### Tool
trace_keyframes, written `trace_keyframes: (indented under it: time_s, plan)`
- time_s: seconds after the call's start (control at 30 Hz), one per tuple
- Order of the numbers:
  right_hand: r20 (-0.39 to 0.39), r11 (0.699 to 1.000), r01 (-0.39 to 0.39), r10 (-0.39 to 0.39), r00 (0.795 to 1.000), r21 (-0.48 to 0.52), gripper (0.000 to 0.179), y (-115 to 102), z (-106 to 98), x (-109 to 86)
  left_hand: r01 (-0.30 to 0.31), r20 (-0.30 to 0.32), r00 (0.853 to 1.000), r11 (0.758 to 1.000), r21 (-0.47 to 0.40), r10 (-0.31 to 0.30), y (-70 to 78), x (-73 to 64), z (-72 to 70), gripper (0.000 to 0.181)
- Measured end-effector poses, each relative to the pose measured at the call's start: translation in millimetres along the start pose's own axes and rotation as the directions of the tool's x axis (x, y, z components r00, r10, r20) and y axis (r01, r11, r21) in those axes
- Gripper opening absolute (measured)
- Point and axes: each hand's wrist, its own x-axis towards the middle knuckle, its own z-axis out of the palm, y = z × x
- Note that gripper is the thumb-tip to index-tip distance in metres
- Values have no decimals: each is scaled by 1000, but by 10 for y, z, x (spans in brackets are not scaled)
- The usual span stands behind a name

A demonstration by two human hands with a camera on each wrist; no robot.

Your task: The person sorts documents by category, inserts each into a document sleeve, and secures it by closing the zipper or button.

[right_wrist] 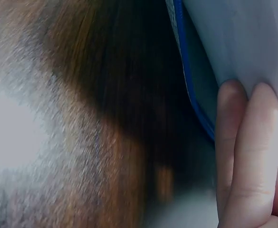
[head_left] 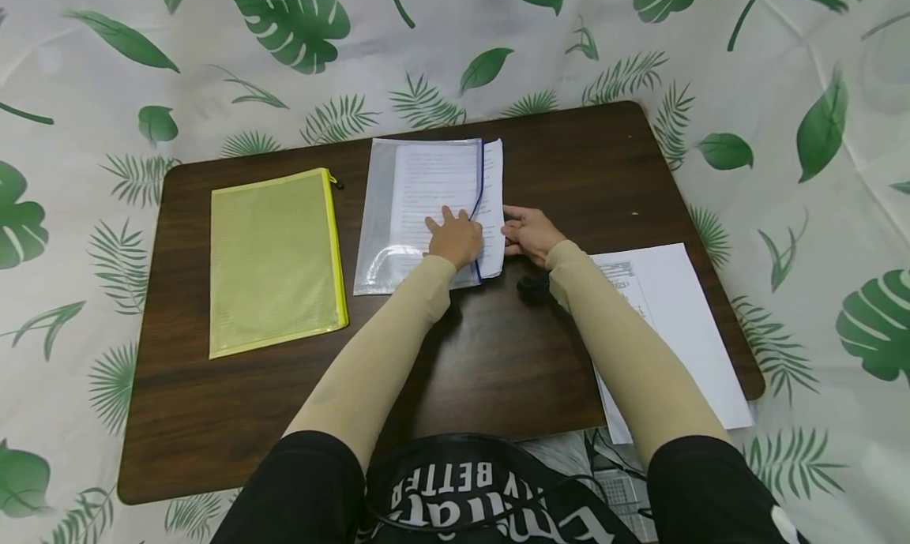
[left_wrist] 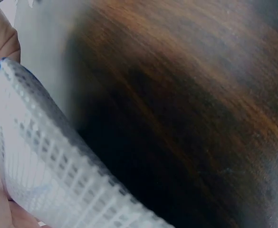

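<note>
A clear mesh zip folder (head_left: 377,204) with a blue zipper edge lies near the middle of the table, a stack of printed papers (head_left: 492,204) partly inside it and jutting out on the right. My left hand (head_left: 457,240) rests on top of the folder with fingers spread, beside the blue edge. In the left wrist view the folder's near edge (left_wrist: 58,156) bulges up off the table. My right hand (head_left: 533,234) pinches the right edge of the papers; in the right wrist view two fingers (right_wrist: 255,152) lie against the sheets, beside the folder's blue edge (right_wrist: 184,71).
A yellow mesh zip folder (head_left: 273,264) lies flat on the left of the brown table (head_left: 235,425). More white paper (head_left: 697,331) lies at the right, partly under the right forearm and over the table's front edge. A small black object (head_left: 533,287) sits by the right wrist.
</note>
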Motion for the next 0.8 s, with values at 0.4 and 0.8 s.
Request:
trace_keyframes:
  time_s: [0.4, 0.8]
  plan:
    - [18, 1000, -21, 22, 1000, -19, 65, 1, 133, 46, 11, -11, 1000, 1000, -16, -11, 5, 5, 8, 49]
    - [67, 999, -36, 38, 997, -24, 64, 7, 234, 136, -21, -7, 1000, 998, 60, 22, -10, 7, 10, 45]
